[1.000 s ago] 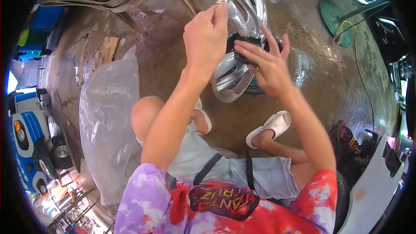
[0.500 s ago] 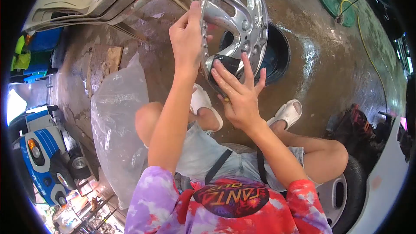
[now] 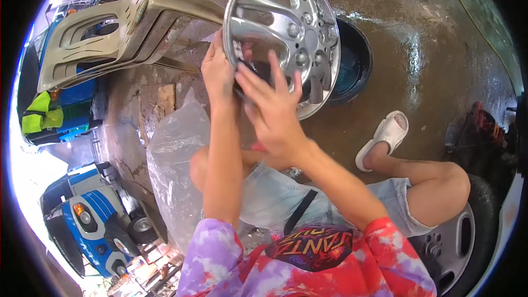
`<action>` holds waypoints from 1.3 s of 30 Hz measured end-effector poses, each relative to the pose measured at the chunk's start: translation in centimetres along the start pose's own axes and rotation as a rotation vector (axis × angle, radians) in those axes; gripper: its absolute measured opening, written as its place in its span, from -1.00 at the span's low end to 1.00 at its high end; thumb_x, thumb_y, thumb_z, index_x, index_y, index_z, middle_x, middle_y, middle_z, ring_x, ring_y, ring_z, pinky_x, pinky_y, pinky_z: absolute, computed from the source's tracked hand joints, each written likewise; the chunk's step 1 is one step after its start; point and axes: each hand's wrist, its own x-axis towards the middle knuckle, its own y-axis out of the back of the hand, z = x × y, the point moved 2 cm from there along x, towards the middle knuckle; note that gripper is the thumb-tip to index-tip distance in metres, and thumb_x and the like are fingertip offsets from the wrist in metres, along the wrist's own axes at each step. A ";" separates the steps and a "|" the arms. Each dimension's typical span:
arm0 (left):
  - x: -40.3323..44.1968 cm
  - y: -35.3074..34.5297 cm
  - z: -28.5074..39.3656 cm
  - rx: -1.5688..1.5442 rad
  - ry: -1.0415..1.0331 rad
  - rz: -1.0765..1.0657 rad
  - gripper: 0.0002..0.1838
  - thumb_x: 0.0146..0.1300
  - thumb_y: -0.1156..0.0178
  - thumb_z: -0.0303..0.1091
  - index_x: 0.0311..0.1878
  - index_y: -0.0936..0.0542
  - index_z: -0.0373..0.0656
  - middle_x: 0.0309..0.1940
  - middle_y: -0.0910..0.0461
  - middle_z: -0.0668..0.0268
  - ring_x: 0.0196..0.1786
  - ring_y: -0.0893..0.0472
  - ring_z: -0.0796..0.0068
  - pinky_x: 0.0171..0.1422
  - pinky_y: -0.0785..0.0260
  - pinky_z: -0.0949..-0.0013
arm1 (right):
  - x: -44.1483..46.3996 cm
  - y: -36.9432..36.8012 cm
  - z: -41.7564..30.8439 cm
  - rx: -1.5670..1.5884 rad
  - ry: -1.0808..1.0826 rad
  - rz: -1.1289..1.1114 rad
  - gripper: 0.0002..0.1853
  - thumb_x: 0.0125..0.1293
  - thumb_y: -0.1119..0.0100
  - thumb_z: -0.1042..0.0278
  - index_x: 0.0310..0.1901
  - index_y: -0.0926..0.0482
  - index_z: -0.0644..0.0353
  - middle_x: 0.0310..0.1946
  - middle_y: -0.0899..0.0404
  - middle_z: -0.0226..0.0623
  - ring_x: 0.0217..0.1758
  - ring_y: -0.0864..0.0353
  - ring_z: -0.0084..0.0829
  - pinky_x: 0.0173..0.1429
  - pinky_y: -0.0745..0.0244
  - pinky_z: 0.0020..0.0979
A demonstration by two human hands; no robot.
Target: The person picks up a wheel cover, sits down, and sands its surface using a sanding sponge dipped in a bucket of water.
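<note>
A shiny silver hubcap [image 3: 311, 38] with wide spokes is held up tilted in front of me. My left hand [image 3: 219, 71] grips its left rim, the fingertips showing through the gap between spokes. My right hand [image 3: 272, 107] is at the lower left spoke area, fingers stretched and slightly blurred by motion. A small black sheet [image 3: 259, 70], like sandpaper, lies under the right fingers against the hubcap; most of it is hidden. Behind the hubcap stands a black bucket [image 3: 355, 63] with water in it.
Stacked beige plastic chairs [image 3: 126, 19] stand at the upper left, close to the hubcap. A clear plastic bag [image 3: 176, 154] lies by my knee. At the lower right is a wheel with tyre [image 3: 448, 247]. A blue-white vehicle [image 3: 91, 214] is on the left. The floor [image 3: 385, 22] is wet.
The hubcap has turned more face-on and shifted left in view. My right hand has slid left towards the left hand's side of the rim. The camera view has shifted too.
</note>
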 end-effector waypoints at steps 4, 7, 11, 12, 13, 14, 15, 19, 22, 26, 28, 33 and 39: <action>0.1 0.8 0.4 0.019 -0.018 -0.083 -0.70 0.60 -0.14 -0.20 0.06 -0.70 -0.23 -0.23 -0.74 0.27 -0.30 -0.69 0.51 -0.20 -0.61 0.45 | 0.0 -0.3 0.0 0.055 -0.017 -0.070 -0.42 0.42 -0.18 0.32 0.47 -0.46 0.04 0.61 -0.27 -0.43 0.75 0.12 0.06 0.52 0.54 0.49; 1.8 1.2 -0.9 -0.033 -0.018 -0.145 -0.74 0.56 -0.19 -0.29 0.12 -0.68 -0.24 -0.16 -0.75 0.27 -0.23 -0.70 0.53 -0.15 -0.61 0.45 | -1.8 -0.3 0.4 0.087 -0.004 -0.094 -0.40 0.44 -0.16 0.25 0.50 -0.41 0.06 0.63 -0.22 -0.42 0.76 0.20 0.08 0.52 0.55 0.50; -1.0 0.4 -1.2 -0.261 0.102 -0.176 -0.68 0.57 -0.02 -0.34 0.21 -0.64 -0.23 -0.07 -0.72 0.25 -0.13 -0.71 0.42 -0.02 -0.60 0.38 | 3.9 -0.1 -0.3 -0.011 0.059 0.052 -0.38 0.45 -0.14 0.23 0.52 -0.37 0.08 0.67 -0.12 -0.41 0.76 0.26 0.10 0.51 0.52 0.53; -1.5 0.5 -1.7 -0.325 0.100 -0.179 -0.66 0.57 0.03 -0.37 0.23 -0.62 -0.24 -0.05 -0.72 0.24 -0.09 -0.71 0.39 0.01 -0.59 0.37 | 4.7 -0.2 -0.5 -0.055 0.075 0.049 -0.38 0.45 -0.14 0.22 0.52 -0.37 0.08 0.68 -0.11 -0.42 0.76 0.26 0.10 0.50 0.52 0.54; -1.3 0.7 -1.5 -0.316 0.092 -0.196 -0.66 0.56 0.04 -0.40 0.23 -0.62 -0.25 -0.05 -0.72 0.23 -0.09 -0.71 0.39 0.02 -0.59 0.37 | 5.3 -0.2 -0.7 -0.102 0.099 0.049 -0.38 0.46 -0.14 0.22 0.52 -0.37 0.08 0.68 -0.10 -0.42 0.76 0.26 0.11 0.50 0.51 0.54; -1.1 0.9 -1.3 -0.306 0.085 -0.212 -0.66 0.56 0.05 -0.43 0.22 -0.62 -0.27 -0.05 -0.72 0.23 -0.08 -0.71 0.38 0.04 -0.59 0.37 | 4.2 0.2 -1.2 -0.066 0.058 -0.007 -0.34 0.45 -0.08 0.28 0.59 -0.29 -0.01 0.67 -0.11 -0.40 0.77 0.23 0.07 0.51 0.56 0.53; -0.3 1.1 -1.3 -0.207 0.059 -0.229 -0.66 0.55 0.07 -0.45 0.22 -0.62 -0.28 -0.06 -0.72 0.22 -0.09 -0.71 0.37 0.05 -0.60 0.37 | 2.7 0.2 -1.6 -0.068 0.052 -0.014 -0.34 0.46 -0.08 0.28 0.58 -0.29 0.00 0.67 -0.12 -0.40 0.76 0.22 0.08 0.51 0.56 0.53; -1.1 -0.8 -0.5 -0.301 0.070 -0.236 -0.67 0.51 0.03 -0.49 0.20 -0.62 -0.32 -0.11 -0.73 0.22 -0.24 -0.71 0.42 -0.11 -0.60 0.41 | 2.5 0.4 -1.7 -0.115 0.037 0.042 -0.34 0.45 -0.09 0.27 0.58 -0.29 0.03 0.66 -0.15 -0.38 0.76 0.18 0.10 0.53 0.58 0.52; -1.3 -0.8 -1.5 -0.026 -0.126 -0.124 -0.69 0.42 -0.16 -0.59 0.17 -0.67 -0.37 -0.09 -0.72 0.25 -0.17 -0.66 0.54 -0.10 -0.56 0.43 | 8.5 1.1 0.0 -0.199 0.049 0.166 -0.30 0.41 -0.14 0.30 0.58 -0.29 0.03 0.67 -0.14 -0.37 0.76 0.20 0.10 0.54 0.57 0.51; -0.6 -0.9 -1.4 -0.105 -0.029 -0.052 -0.66 0.42 -0.24 -0.55 0.22 -0.65 -0.39 -0.04 -0.73 0.23 -0.13 -0.65 0.58 -0.05 -0.54 0.46 | 4.0 0.9 -0.7 -0.181 0.048 0.017 -0.35 0.41 -0.12 0.23 0.51 -0.37 0.20 0.63 -0.20 -0.26 0.74 0.13 0.13 0.53 0.49 0.56; -0.2 -1.0 -1.3 -0.010 -0.140 -0.074 -0.66 0.43 -0.26 -0.52 0.23 -0.65 -0.41 -0.02 -0.73 0.22 -0.11 -0.64 0.59 -0.03 -0.54 0.47 | 5.1 1.6 -0.2 -0.237 0.102 0.054 -0.36 0.42 -0.11 0.22 0.50 -0.37 0.21 0.62 -0.23 -0.25 0.73 0.11 0.13 0.54 0.48 0.55; -1.8 -1.6 -1.6 0.006 -0.127 -0.055 -0.64 0.46 -0.28 -0.46 0.23 -0.63 -0.45 0.01 -0.73 0.23 -0.06 -0.62 0.58 0.04 -0.52 0.47 | 9.9 2.5 0.7 -0.321 0.096 0.108 -0.39 0.46 -0.06 0.20 0.49 -0.38 0.21 0.57 -0.30 -0.21 0.71 0.06 0.15 0.55 0.41 0.52; -1.7 -1.8 -1.1 0.128 -0.180 -0.071 -0.67 0.45 -0.24 -0.50 0.22 -0.66 -0.41 -0.07 -0.73 0.30 -0.10 -0.63 0.59 0.01 -0.53 0.45 | 8.3 3.7 0.6 -0.400 0.151 0.107 -0.40 0.45 -0.11 0.25 0.51 -0.37 0.09 0.59 -0.29 -0.35 0.71 -0.02 0.02 0.56 0.36 0.47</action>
